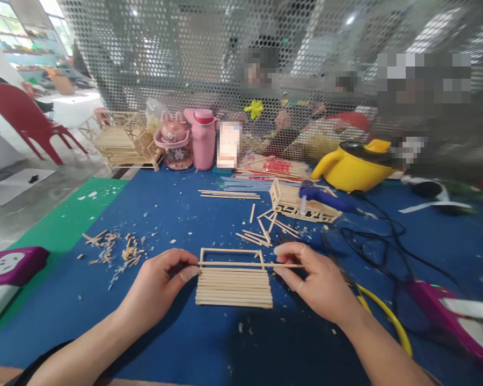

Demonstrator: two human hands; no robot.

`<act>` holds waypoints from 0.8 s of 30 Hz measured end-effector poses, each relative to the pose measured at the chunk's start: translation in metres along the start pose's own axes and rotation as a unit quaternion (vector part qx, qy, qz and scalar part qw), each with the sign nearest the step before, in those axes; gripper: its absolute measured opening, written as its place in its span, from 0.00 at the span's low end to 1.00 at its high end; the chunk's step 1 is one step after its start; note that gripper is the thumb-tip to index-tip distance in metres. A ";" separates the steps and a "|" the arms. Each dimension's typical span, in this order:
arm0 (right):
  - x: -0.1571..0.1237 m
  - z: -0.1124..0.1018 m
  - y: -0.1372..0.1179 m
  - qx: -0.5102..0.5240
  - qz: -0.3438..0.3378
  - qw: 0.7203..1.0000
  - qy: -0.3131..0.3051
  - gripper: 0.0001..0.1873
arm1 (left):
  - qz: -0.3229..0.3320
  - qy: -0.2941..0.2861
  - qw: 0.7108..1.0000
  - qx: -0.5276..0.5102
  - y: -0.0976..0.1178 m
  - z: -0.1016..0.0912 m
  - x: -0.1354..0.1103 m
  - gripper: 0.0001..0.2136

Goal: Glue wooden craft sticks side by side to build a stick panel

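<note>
A long thin wooden stick (233, 264) lies crosswise over a small panel (234, 288) made of sticks set side by side. My left hand (163, 276) pinches the stick's left end, at the panel's upper left corner. On the other side, my right hand (312, 273) grips the stick near its right end, which runs well past the panel's edge. Behind the stick, a rectangular stick frame (231, 250) extends from the panel's far side. Loose sticks (265, 228) are scattered just beyond.
A blue glue gun (326, 197) rests on a small stick model (298, 206). At the back stand a pink bottle (204, 142), a phone (228, 145) and a yellow pot (356, 169). Broken stick bits (118, 249) lie left; black cables (380, 241) and a purple power strip (454, 319) lie right.
</note>
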State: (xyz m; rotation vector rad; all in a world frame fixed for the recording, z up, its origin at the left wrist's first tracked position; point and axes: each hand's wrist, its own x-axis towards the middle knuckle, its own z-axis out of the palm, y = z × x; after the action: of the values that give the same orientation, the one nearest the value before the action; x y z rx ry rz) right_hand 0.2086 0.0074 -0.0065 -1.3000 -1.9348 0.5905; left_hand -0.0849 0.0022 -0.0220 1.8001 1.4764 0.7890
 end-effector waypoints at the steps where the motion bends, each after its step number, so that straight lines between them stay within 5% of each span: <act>1: -0.001 -0.001 -0.002 0.013 0.007 1.000 0.014 0.11 | 0.002 0.007 1.000 -0.010 0.000 0.000 0.000 0.08; 4: -0.005 -0.004 -0.010 0.041 0.008 0.998 0.047 0.17 | 0.007 0.028 0.997 -0.070 0.000 0.000 0.000 0.10; 7: -0.008 -0.007 -0.019 0.173 0.025 0.983 0.062 0.22 | 0.008 0.054 0.988 -0.144 0.002 0.001 0.000 0.09; 11: -0.011 0.003 -0.032 0.315 0.024 0.949 0.014 0.14 | 0.020 0.042 0.980 -0.193 0.011 0.009 -0.004 0.08; 15: -0.008 0.012 -0.046 0.278 -0.014 0.960 -0.008 0.21 | 0.069 -0.019 0.982 -0.173 0.027 0.017 -0.002 0.06; 18: 0.000 -0.002 -0.048 0.210 -0.031 0.977 0.009 0.17 | 0.099 -0.037 0.983 -0.148 0.037 0.010 0.008 0.09; 24: 0.011 -0.021 -0.031 0.008 -0.094 0.995 -0.036 0.09 | 0.059 -0.008 0.949 -0.309 0.031 -0.007 0.022 0.20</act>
State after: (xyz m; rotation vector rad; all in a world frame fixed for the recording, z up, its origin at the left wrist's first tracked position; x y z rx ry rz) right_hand 0.2040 0.0049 0.0316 -1.0854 -2.0800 0.5634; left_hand -0.0682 0.0201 0.0080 1.4085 0.9605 1.1434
